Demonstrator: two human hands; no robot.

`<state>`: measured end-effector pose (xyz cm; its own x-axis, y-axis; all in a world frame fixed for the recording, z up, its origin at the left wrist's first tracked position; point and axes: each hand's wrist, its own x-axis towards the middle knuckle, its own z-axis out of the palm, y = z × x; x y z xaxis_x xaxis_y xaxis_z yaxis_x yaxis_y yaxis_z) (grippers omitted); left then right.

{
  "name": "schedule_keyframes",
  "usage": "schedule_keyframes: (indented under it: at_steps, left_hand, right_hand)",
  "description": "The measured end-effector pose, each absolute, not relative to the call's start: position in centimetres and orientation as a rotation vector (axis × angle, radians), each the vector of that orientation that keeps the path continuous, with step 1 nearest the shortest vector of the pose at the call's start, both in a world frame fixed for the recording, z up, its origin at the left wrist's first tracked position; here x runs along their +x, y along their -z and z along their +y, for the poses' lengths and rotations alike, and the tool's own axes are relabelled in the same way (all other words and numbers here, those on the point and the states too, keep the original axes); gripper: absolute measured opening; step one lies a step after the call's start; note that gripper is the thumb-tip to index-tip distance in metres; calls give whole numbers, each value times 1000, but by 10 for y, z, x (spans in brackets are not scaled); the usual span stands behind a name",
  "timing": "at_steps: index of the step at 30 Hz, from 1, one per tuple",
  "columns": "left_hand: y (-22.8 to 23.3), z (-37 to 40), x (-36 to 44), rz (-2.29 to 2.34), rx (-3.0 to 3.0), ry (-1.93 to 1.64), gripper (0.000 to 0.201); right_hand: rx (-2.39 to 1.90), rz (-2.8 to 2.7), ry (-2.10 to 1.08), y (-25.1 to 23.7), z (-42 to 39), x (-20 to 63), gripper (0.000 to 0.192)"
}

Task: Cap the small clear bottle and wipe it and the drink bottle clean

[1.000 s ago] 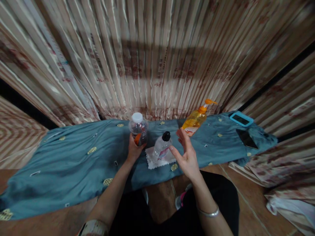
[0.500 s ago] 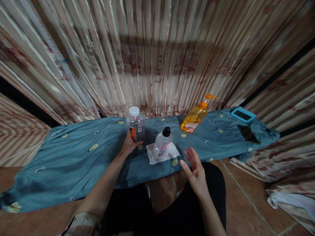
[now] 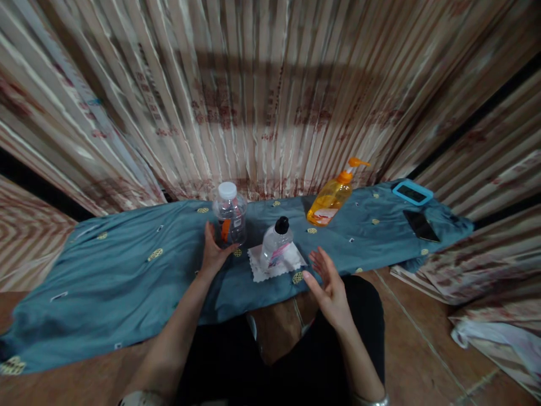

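Showing the left hand [image 3: 212, 252] spread open, fingertips touching the white-capped jar [image 3: 229, 214], which is standing upright (long axis vertical, cap up) on the cloth-covered bench [image 3: 127, 270]. Beside it a black-capped bottle [image 3: 274, 243] is resting on a napkin [image 3: 257, 269], presumably guarding the cloth; the right hand [image 3: 327, 282] is hovering open, holding nothing.

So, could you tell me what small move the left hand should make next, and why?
Probably close the left hand round the clear plastic white-capped bottle: its open fingers sit at the bottle's base, not gripping. The right hand hovers open, holding nothing, near the black-capped bottle.
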<state>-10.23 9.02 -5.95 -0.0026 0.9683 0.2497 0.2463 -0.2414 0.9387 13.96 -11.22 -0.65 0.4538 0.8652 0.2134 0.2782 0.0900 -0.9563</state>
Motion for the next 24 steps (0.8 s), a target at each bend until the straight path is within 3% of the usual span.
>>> schedule_keyframes:
  at_steps: [2,7,10,13,16,24]
  left_hand:
    - [55,67,-108,1381,1521,-1332,109]
    - [37,8,-91,1228,1711,-1287,74]
    - [30,1,-57,1047,1758,-1094,78]
    - [29,12,-24,938,1703,-1017,88]
    - [34,22,-6,900,1647,-998,78]
    - [44,20,-1,972,1658,-1040,55]
  right_hand:
    - [-1461,-1163,-564,-7,-103,141,68]
    - [-1422,-1474,-484,-53,-64,144,82]
    - [-1361,-1614,-546,-71,-33,143,85]
    - [-1294,-1674,-665,-75,-9,141,63]
    - [-1298,-1664,-685,-70,-2,136,35]
    - [-1409,-1470,-449,-60,-12,110,25]
